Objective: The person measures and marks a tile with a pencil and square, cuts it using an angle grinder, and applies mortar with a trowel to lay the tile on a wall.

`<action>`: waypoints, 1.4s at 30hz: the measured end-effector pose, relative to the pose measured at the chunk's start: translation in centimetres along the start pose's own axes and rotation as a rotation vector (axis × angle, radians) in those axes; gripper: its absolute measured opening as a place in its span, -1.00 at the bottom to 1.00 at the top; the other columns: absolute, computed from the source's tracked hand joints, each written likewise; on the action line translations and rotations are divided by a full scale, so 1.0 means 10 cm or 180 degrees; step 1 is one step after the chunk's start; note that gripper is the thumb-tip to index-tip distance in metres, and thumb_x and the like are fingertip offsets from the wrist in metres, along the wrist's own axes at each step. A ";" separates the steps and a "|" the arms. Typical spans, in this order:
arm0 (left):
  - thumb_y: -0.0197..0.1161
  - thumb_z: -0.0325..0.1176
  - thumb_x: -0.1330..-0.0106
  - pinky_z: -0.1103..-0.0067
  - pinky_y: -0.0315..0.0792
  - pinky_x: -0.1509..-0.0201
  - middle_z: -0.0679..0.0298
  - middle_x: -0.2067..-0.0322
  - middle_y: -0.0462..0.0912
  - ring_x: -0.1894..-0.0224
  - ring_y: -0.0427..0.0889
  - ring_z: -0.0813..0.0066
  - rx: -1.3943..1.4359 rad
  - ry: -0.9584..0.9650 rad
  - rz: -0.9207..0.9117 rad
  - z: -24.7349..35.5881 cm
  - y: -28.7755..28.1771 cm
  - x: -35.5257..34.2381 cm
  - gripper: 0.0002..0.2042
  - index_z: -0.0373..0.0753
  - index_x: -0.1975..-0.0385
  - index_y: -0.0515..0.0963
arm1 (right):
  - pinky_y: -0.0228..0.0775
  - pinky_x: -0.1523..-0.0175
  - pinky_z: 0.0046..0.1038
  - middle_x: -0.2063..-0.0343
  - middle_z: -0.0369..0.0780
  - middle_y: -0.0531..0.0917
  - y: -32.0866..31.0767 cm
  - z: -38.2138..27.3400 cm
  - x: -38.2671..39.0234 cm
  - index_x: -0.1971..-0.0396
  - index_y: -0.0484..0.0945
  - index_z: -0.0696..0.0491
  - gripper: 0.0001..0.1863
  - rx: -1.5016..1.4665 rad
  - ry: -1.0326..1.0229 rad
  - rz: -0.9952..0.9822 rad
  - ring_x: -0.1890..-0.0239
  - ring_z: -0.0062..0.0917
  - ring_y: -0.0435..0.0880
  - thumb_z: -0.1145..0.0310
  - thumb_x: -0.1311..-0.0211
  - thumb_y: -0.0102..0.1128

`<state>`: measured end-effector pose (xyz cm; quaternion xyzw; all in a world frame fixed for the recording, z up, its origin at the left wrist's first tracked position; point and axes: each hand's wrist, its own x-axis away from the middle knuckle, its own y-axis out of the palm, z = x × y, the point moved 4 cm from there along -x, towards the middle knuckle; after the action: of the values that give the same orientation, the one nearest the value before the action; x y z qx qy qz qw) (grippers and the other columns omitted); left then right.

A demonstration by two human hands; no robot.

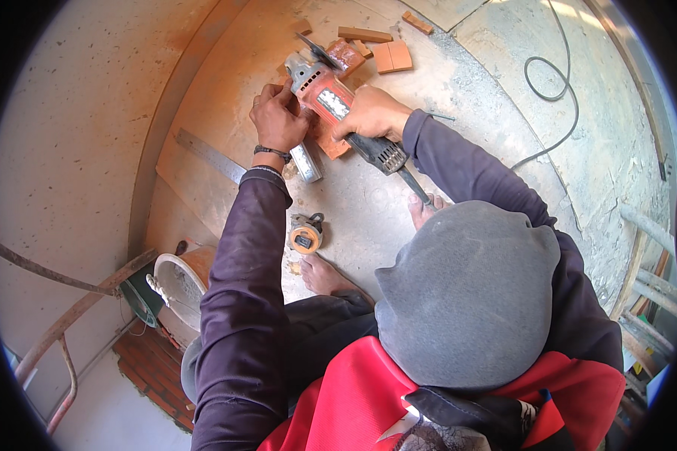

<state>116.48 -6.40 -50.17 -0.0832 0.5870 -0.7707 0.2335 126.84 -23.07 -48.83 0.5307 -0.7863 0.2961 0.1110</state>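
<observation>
Red angle grinder in hand above a dusty floor

The person's right hand (pixel 376 116) is wrapped around the red angle grinder (pixel 325 92), above the floor (pixel 368 229); the left hand (pixel 278 119) curls beside the grinder's head, its exact grip impossible to tell; cut orange tiles (pixel 393 56) lie near the blade (pixel 317 51); a metal ruler (pixel 209 155) lies near the floor's left edge.

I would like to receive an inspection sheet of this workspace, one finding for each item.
Surface: dusty floor, orange-stained toward the upper left.
Work items: red grinder, orange tile, metal bar.
Clutter: cut tile pieces, steel ruler, tape measure.
Hands: right hand grips the grinder; left hand by its head, exact hold unclear.
Cables: dark cable, looped at upper right.
Surroundings: bucket at left; pipes at right.
</observation>
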 end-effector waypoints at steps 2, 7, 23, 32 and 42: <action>0.41 -0.15 0.05 0.30 0.39 -0.02 0.25 0.20 0.57 0.11 0.54 0.19 -0.0005 0.0021 0.0041 0.03 -0.02 0.00 -0.45 -0.17 -0.02 0.63 | 0.48 0.34 -0.40 0.53 -0.01 0.67 -0.03 -0.05 0.01 0.53 0.62 0.34 -0.50 0.0007 -0.0013 -0.0028 0.51 -0.35 0.65 0.17 0.34 0.53; 0.45 -0.16 0.03 0.27 0.38 -0.02 0.13 0.23 0.58 0.08 0.53 0.09 0.0104 -0.0033 0.0058 0.07 -0.05 0.00 -0.69 -0.31 0.57 0.60 | 0.48 0.34 -0.40 0.53 -0.02 0.68 -0.05 -0.08 0.03 0.53 0.61 0.36 -0.49 0.0023 0.0095 -0.0052 0.51 -0.36 0.65 0.17 0.33 0.53; 0.40 -0.26 0.10 0.32 0.39 -0.06 0.26 0.18 0.57 0.11 0.54 0.19 0.0050 -0.0103 -0.0043 0.01 0.01 -0.01 -0.41 -0.11 -0.08 0.60 | 0.48 0.34 -0.40 0.53 -0.05 0.66 0.00 0.03 0.10 0.53 0.61 0.31 -0.54 -0.0052 0.0058 -0.0021 0.52 -0.36 0.63 0.21 0.34 0.52; 0.39 -0.28 0.08 0.33 0.41 -0.01 0.25 0.21 0.58 0.14 0.55 0.17 -0.0001 -0.0058 -0.0001 0.00 0.01 -0.01 -0.44 -0.12 -0.06 0.61 | 0.48 0.33 -0.41 0.51 -0.04 0.67 -0.01 0.00 0.07 0.52 0.62 0.31 -0.54 -0.0124 0.0117 -0.0088 0.50 -0.37 0.64 0.21 0.33 0.52; 0.41 -0.23 0.08 0.32 0.41 -0.06 0.24 0.19 0.57 0.11 0.54 0.16 -0.0031 -0.0102 -0.0075 0.00 0.00 -0.01 -0.43 -0.10 -0.07 0.60 | 0.48 0.26 -0.41 0.49 -0.06 0.67 0.03 0.10 0.15 0.51 0.63 0.26 -0.57 0.0019 0.0112 -0.0070 0.47 -0.36 0.63 0.22 0.33 0.52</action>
<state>116.56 -6.40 -50.20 -0.1036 0.5859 -0.7691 0.2335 126.09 -24.70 -49.03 0.5344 -0.7774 0.3065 0.1265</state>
